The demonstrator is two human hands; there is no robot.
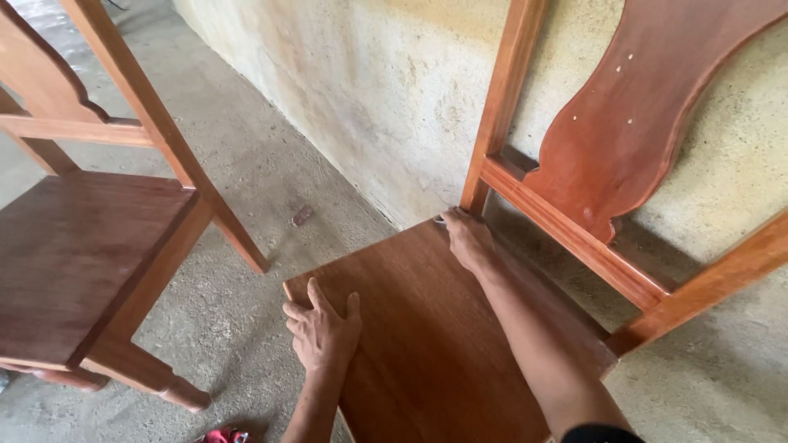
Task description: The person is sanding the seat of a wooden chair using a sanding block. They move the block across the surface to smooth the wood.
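A reddish-brown wooden chair stands against a rough wall, its flat seat [427, 328] in front of me. My left hand [322, 330] lies flat, fingers spread, on the seat's front left corner. My right hand [466, 238] reaches to the seat's back corner, fingers pressed down where the seat meets the rear post [499, 107]. Something small and grey may be under its fingertips; I cannot tell what. A carved back splat [624, 123] rises above a cross rail [574, 238].
A second wooden chair [82, 246] of the same kind stands at the left on the concrete floor [246, 164]. A small brown scrap [302, 215] lies on the floor near the wall. A red object [220, 436] shows at the bottom edge.
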